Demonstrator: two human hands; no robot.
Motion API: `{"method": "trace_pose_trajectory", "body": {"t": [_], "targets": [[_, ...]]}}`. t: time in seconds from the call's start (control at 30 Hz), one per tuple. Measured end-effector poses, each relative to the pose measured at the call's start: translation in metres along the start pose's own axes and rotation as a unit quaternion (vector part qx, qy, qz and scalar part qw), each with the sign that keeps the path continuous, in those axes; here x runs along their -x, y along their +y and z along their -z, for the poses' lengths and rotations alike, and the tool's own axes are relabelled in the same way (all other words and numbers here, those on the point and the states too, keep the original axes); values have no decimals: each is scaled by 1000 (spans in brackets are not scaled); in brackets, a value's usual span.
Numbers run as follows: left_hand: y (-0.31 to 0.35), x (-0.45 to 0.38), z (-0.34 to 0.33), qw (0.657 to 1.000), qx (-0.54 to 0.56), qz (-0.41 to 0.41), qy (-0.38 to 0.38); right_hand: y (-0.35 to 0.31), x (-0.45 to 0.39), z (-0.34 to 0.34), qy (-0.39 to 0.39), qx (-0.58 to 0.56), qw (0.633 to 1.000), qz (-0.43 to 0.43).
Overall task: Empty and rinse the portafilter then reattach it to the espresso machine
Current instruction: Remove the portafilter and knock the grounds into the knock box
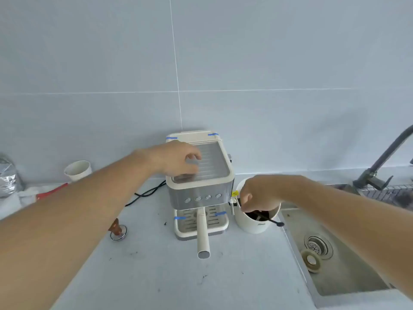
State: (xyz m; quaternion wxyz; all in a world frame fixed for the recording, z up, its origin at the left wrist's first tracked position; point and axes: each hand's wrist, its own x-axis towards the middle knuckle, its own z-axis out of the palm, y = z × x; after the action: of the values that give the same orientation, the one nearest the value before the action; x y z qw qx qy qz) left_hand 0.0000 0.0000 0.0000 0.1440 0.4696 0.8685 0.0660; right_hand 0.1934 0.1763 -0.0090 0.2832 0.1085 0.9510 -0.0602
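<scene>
Resting flat on the espresso machine, left hand open; right hand pinches a brush over speckled counter.

Wall: large pale grey-blue tiles, thin white grout lines. Countertop: light grey, speckled with dark flecks, meets the wall at the back. Steel sink set into the counter at right, dark grey faucet above it. Lighting even, diffuse.

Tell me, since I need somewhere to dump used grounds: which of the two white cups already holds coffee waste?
The larger white cup right of the espresso machine, under the right hand, shows dark grounds; the small paper cup by the wall looks clean.
</scene>
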Motion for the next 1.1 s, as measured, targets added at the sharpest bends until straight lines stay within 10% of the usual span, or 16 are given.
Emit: {"method": "trace_pose_trajectory", "body": {"t": [0.47, 0.67, 0.9, 1.1], "targets": [[-20, -3, -73, 986, -15, -128, 110, -42, -60, -123, -17, -263, 965, -7], [-30, -12, -69, 985, -41, -151, 68, -78, -78, -148, -6, -516, 855, -49], [-33, -17, -62, 975, -41, -200, 84, -107, -92, -160, 23, -756, 646, -104], [-37, -20, -71, 973, -27, -198, 116, -109, -100, -161, -18, -806, 580, -118]]}}
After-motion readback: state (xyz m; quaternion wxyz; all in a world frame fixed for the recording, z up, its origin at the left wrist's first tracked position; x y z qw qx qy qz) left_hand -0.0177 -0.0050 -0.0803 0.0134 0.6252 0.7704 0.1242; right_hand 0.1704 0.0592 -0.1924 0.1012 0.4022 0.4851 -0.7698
